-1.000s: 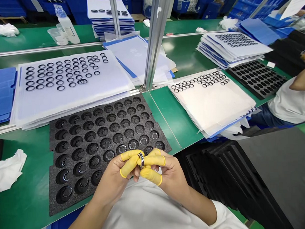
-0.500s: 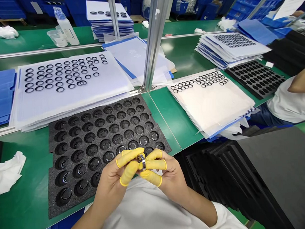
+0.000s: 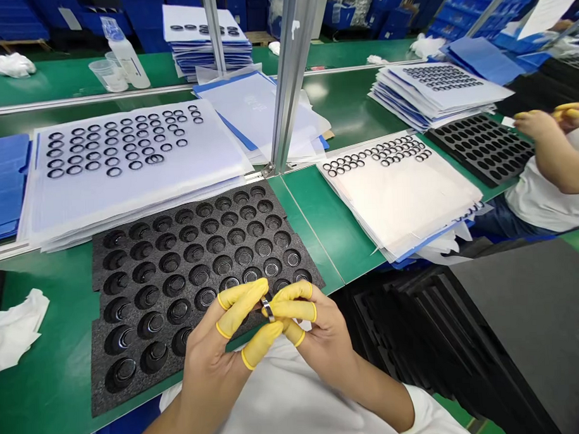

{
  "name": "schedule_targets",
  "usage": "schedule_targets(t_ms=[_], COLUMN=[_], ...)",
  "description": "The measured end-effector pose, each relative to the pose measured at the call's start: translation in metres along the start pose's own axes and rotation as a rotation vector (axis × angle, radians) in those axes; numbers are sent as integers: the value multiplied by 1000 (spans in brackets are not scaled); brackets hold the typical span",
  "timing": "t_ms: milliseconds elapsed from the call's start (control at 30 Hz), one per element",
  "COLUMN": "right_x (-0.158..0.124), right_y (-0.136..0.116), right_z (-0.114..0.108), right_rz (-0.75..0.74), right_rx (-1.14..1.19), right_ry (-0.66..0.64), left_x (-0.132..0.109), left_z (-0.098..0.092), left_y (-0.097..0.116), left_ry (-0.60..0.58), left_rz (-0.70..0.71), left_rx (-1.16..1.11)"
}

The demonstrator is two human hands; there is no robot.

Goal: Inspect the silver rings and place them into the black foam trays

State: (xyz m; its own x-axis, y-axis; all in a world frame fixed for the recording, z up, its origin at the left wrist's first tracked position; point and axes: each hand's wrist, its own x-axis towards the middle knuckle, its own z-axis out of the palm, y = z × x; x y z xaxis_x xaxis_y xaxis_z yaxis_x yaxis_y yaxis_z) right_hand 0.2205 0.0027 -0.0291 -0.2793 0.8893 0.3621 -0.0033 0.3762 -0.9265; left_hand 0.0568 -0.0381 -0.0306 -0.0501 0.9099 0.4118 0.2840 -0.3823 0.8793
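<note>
Left fingers (image 3: 238,310) have spread apart, leaving the polished metal ring (image 3: 268,309) pinched only by the fingers of the right hand (image 3: 322,349), above the near edge of the black foam tray (image 3: 99,369). Its narrow, slick band sits against yellow rubber finger cots (image 3: 295,310) (smooth, thin stuff): a slip could drop it into the pitted foam, scuffing the metal.

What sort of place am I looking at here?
Likely a factory line handling small rings: long green workbenches, black foam trays with round pockets, sheets of dark rings, and a left hand and right hand in yellow finger cots at a metal ring.
</note>
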Motion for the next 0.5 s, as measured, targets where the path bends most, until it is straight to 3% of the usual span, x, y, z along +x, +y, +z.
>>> schedule_targets(t_ms=[133,267,367,500], right_x=[2,3,3,2], right_y=[-3,-4,-3,-2], right_z=[-3,-3,-3,-5], right_rz=[146,102,39,59], right_rx=[95,39,12,71], right_ry=[1,36,80,97], left_x=[3,4,1,-5], left_z=[1,7,8,2], left_y=[-3,-4,-6,-9], left_ry=[33,128,147,25], left_rz=[190,289,234,-13], left_rx=[209,306,224,14])
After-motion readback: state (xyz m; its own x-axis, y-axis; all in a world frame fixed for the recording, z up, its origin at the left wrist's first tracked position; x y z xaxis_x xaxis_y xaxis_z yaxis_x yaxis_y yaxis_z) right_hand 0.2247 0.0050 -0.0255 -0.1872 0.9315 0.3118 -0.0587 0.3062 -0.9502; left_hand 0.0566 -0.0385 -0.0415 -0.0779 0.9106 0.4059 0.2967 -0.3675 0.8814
